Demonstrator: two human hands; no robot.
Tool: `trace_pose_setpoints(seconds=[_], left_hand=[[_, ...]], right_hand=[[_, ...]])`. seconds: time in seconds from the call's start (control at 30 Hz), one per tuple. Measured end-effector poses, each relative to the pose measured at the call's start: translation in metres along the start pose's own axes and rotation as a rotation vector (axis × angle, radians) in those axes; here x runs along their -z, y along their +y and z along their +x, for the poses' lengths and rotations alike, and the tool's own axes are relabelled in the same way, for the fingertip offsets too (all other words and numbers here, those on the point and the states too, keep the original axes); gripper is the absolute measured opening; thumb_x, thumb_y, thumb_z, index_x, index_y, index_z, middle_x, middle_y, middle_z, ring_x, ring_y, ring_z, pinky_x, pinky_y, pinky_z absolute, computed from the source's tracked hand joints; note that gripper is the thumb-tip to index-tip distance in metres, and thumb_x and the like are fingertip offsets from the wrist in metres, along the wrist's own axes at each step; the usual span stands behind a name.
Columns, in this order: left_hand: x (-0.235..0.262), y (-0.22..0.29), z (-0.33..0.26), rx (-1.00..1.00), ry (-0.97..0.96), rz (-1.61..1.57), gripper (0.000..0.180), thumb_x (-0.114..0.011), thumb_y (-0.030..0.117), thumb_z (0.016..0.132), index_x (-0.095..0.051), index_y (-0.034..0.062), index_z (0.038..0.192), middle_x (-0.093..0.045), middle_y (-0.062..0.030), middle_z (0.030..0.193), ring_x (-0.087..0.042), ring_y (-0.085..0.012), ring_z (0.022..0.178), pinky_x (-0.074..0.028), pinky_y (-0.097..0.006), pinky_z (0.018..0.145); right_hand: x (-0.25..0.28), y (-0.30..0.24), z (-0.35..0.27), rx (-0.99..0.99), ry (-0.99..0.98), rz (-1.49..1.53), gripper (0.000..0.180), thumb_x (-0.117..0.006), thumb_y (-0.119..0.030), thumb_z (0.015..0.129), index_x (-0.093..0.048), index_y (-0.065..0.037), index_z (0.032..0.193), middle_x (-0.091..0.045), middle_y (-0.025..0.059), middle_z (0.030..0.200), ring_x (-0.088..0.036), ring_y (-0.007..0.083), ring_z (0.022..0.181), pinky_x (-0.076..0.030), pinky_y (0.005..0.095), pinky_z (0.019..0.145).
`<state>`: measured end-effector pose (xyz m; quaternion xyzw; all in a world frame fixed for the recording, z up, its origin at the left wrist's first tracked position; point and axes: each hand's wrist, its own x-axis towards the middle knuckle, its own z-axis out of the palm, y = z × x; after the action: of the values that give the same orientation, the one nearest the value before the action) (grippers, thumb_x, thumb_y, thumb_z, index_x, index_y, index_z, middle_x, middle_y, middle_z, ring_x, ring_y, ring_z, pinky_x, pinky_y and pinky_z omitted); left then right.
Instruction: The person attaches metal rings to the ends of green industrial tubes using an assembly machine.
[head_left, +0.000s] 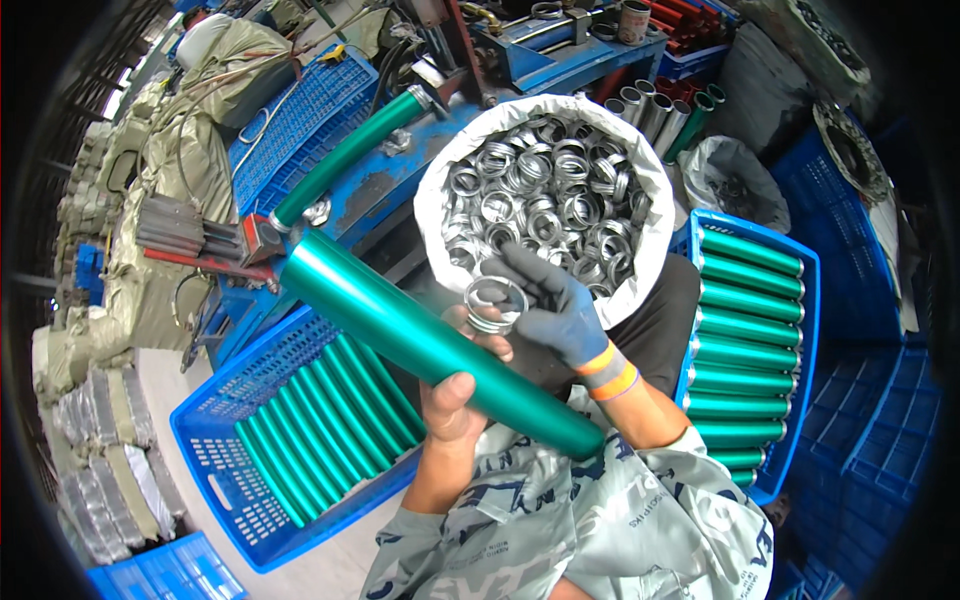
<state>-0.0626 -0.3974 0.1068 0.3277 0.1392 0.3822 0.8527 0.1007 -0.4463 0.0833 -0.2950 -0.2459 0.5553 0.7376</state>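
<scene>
My bare left hand (452,412) is wrapped round a shiny green metal tube (400,325), which lies slantwise across my front with its near end by my shirt. Wearing a blue and grey glove, my right hand (565,315) grips a silver metal ring (493,322) just beside the tube. The ring is close to my left fingertips; I cannot tell whether they touch it. Beyond my right hand stands a white sack (433,225) full of similar metal rings (545,190).
On the left, a blue crate (245,525) holds several green tubes (330,430); another blue crate (812,330) of tubes stands at right. A green tube (350,160) sits in the blue machine (375,185) ahead. Bare metal tubes (650,115) stand at the back right.
</scene>
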Motion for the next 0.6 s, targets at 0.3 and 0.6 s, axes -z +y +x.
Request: trace_pose_setpoints(seconds=[0.3,0.6], left_hand=[[0.001,-0.008,-0.001,0.046,-0.108,-0.11,0.077,-0.075,0.019,0.076,-0.043,0.0078,0.145,-0.043,-0.0233,0.144,-0.064,-0.0275,0.108,-0.054,-0.035,0.089],[0.008,-0.01,-0.002,0.043,-0.211,-0.003,0.077,-0.077,0.015,0.074,-0.043,0.0025,0.142,-0.042,-0.0284,0.146,-0.066,-0.0289,0.106,-0.056,-0.033,0.085]], right_hand=[[-0.007,0.011,0.01,0.053,-0.129,0.176,0.087,-0.072,-0.004,0.081,-0.023,0.0,0.153,-0.049,0.017,0.141,-0.055,0.0189,0.119,-0.049,0.0326,0.098],[0.001,0.013,0.024,-0.006,-0.178,0.962,0.069,-0.051,-0.053,0.098,-0.045,0.001,0.14,-0.057,0.0244,0.129,-0.062,0.0348,0.107,-0.057,0.0419,0.089]])
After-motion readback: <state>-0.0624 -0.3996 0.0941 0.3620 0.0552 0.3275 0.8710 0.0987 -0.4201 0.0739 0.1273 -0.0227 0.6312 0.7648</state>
